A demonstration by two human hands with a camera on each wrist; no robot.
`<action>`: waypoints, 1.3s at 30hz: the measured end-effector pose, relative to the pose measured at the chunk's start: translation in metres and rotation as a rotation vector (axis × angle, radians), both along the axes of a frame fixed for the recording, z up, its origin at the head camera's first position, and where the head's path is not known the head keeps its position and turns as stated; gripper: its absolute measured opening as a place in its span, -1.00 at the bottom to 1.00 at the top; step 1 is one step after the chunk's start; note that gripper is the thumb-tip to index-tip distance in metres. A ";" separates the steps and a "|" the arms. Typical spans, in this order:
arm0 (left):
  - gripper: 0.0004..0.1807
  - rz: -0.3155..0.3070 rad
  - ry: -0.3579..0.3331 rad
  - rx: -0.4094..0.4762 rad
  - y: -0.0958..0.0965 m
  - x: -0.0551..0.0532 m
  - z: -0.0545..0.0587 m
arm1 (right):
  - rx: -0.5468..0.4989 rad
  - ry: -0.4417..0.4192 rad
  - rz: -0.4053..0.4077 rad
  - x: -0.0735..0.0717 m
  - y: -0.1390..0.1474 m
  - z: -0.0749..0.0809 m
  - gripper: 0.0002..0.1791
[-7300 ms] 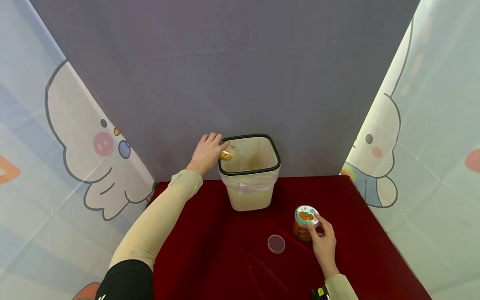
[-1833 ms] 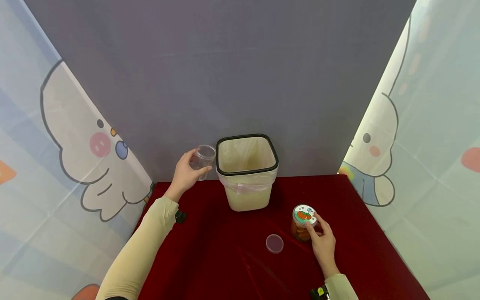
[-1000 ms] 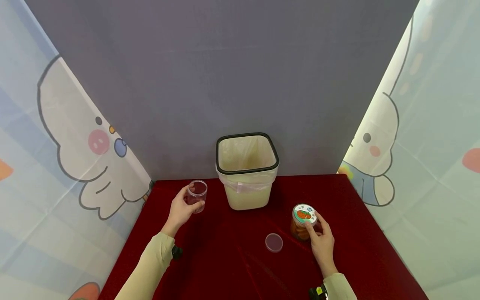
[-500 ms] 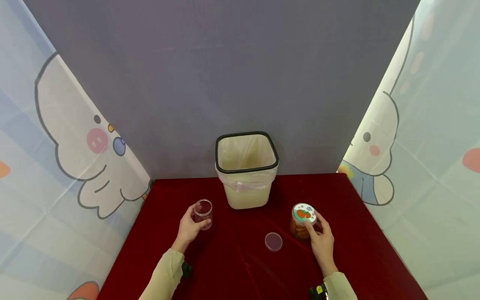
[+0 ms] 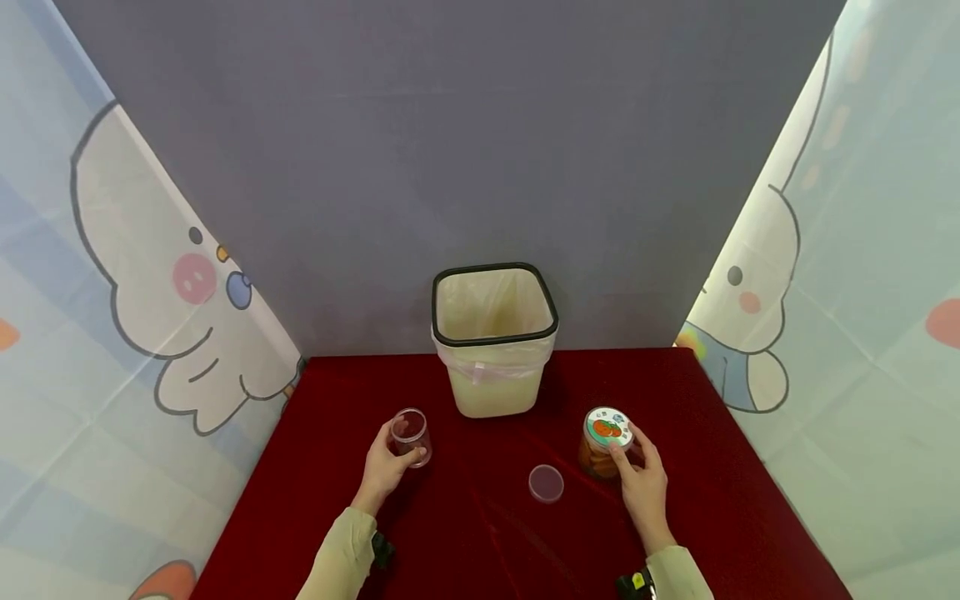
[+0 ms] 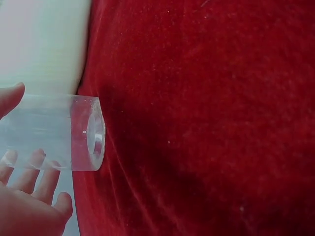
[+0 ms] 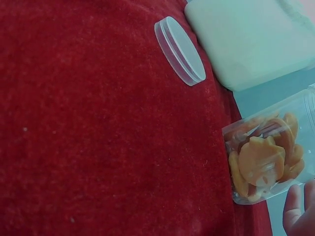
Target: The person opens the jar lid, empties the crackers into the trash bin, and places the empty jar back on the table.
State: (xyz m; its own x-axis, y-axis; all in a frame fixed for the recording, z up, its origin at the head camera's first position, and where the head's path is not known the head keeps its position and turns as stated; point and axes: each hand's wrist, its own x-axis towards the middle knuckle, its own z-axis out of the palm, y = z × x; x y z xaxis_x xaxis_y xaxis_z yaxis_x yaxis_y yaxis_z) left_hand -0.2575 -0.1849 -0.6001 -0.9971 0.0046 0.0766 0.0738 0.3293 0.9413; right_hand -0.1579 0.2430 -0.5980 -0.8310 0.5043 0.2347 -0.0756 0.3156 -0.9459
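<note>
My left hand [image 5: 384, 471] grips a clear, empty plastic jar [image 5: 412, 437], thumb on one side and fingers on the other. The jar stands upright at the left of the table, its base right at the cloth in the left wrist view. On the right, my right hand [image 5: 643, 487] holds a second clear jar [image 5: 597, 460] near its top, thumb and fingers about the lid's edge. That jar's lid [image 5: 608, 428] is white and green with an orange fruit picture, and orange-brown snack pieces [image 7: 262, 160] fill its lower part. A loose, clear round lid [image 5: 546, 483] lies between the two hands.
A cream trash bin [image 5: 495, 392] with a black rim and a plastic liner stands at the back middle of the table, against a grey backdrop [image 5: 480, 150]. Dark red cloth [image 5: 465, 533] covers the table. Curtains with cartoon prints [image 5: 202, 350] hang at both sides.
At first my left hand tipped its jar, with yellow pieces inside, over the bin's rim. The jar is now empty, turned upright and lowered to the table. My right hand stays on its jar.
</note>
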 end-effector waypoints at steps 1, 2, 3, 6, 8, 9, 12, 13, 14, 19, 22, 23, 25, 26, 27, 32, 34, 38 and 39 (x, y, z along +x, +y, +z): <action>-0.16 -0.001 -0.003 0.001 0.000 0.000 -0.001 | -0.001 -0.003 -0.002 0.000 0.000 0.000 -0.41; -0.16 -0.001 -0.006 0.004 0.000 0.000 -0.001 | 0.001 -0.006 -0.005 0.000 0.000 0.000 -0.41; -0.15 -0.002 -0.009 0.006 0.000 0.001 -0.001 | -0.002 -0.013 -0.008 0.000 0.001 -0.001 -0.42; -0.12 -0.016 -0.011 0.004 0.000 0.001 -0.002 | -0.009 -0.015 -0.011 0.001 0.001 -0.001 -0.42; -0.10 -0.022 -0.008 -0.003 0.000 0.001 -0.001 | -0.015 -0.012 -0.008 0.001 0.000 0.000 -0.42; -0.09 -0.023 -0.006 -0.007 0.000 0.001 -0.001 | -0.020 -0.009 -0.003 0.001 0.000 0.000 -0.43; -0.09 -0.017 -0.014 -0.008 -0.001 0.003 -0.003 | -0.008 -0.004 0.002 0.005 -0.005 0.010 -0.43; -0.09 -0.014 -0.017 -0.007 -0.001 0.004 -0.004 | -0.007 -0.005 0.004 0.005 -0.005 0.011 -0.43; -0.09 -0.011 -0.020 -0.008 -0.001 0.004 -0.005 | -0.006 -0.005 0.006 0.005 -0.005 0.011 -0.43; -0.08 0.011 -0.022 -0.001 -0.003 0.008 -0.007 | -0.019 -0.018 0.003 0.000 0.001 0.003 -0.41; -0.09 0.030 -0.013 0.004 -0.004 0.013 -0.009 | -0.014 -0.013 0.001 0.000 0.002 0.004 -0.41; -0.09 0.037 -0.011 0.006 -0.004 0.014 -0.010 | -0.006 -0.009 -0.001 0.000 0.002 0.004 -0.41; -0.12 0.045 -0.021 0.022 -0.006 0.019 -0.012 | 0.004 0.002 -0.005 0.000 0.001 0.004 -0.41; -0.13 0.046 -0.024 0.025 -0.007 0.022 -0.013 | 0.010 0.006 -0.009 0.000 0.001 0.004 -0.40; -0.15 0.050 -0.034 0.039 -0.008 0.024 -0.014 | 0.017 0.008 -0.014 0.000 0.001 0.003 -0.39; -0.33 0.097 -0.069 0.084 -0.012 0.039 -0.017 | 0.036 0.023 -0.011 0.000 -0.001 0.005 -0.29; -0.43 0.119 -0.080 0.110 -0.012 0.046 -0.019 | 0.033 0.017 -0.003 0.000 -0.001 0.006 -0.24; -0.55 0.118 -0.090 0.170 -0.009 0.060 -0.021 | 0.043 -0.015 0.004 0.000 -0.001 0.005 -0.14; -0.57 0.116 -0.098 0.183 -0.007 0.063 -0.021 | 0.047 -0.022 0.007 0.000 -0.001 0.005 -0.12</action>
State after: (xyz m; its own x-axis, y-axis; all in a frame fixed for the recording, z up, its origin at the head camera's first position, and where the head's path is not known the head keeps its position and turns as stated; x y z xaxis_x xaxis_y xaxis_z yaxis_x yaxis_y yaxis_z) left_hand -0.1946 -0.1922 -0.6215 -0.9928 -0.1153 -0.0314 -0.0490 0.1531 0.9870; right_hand -0.1581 0.2425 -0.5930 -0.8398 0.4872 0.2396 -0.0575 0.3589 -0.9316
